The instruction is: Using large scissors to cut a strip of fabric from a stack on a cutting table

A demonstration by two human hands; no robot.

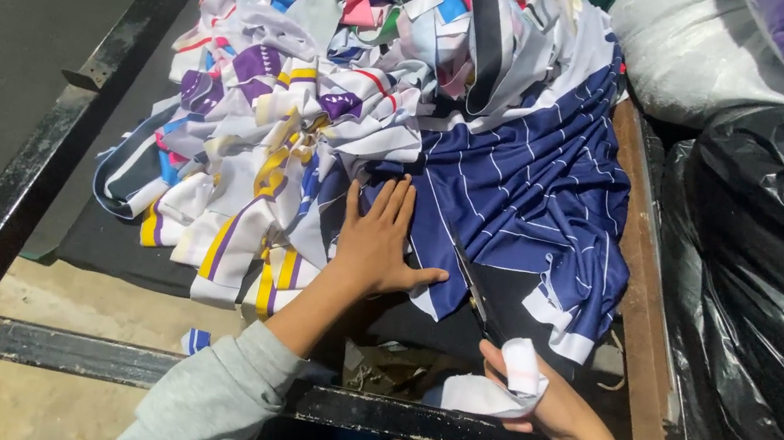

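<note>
I see my left hand (pixel 379 244) lying flat, palm down, on the navy striped fabric (pixel 527 187), fingers (pixel 392 202) spread and extended; it grips nothing and only presses the cloth against the bench (pixel 647 314). The grey sleeve (pixel 217 399) covers that forearm up to the wrist.

My right hand (pixel 545 402) sits near the front rail (pixel 191 370) of the bench, well right of the left hand. Its fingers are curled shut around the handles of a pair of scissors (pixel 469 286). A strip of white cloth (pixel 501 386) is wrapped around the handles and hides most of the grip. The blades point away from me, up and to the left, and lie on the navy fabric just beside my left thumb. I cannot tell how far the blades are parted.

The navy fabric with thin white stripes occupies the right half of the bench, with a white band at its lower edge. To its left lies a heap of mixed fabric offcuts (pixel 306 108) in white, purple, yellow, pink and blue. A black plastic bag (pixel 768 280) stands just right of the bench, with a white bag (pixel 686 57) behind it.
</note>
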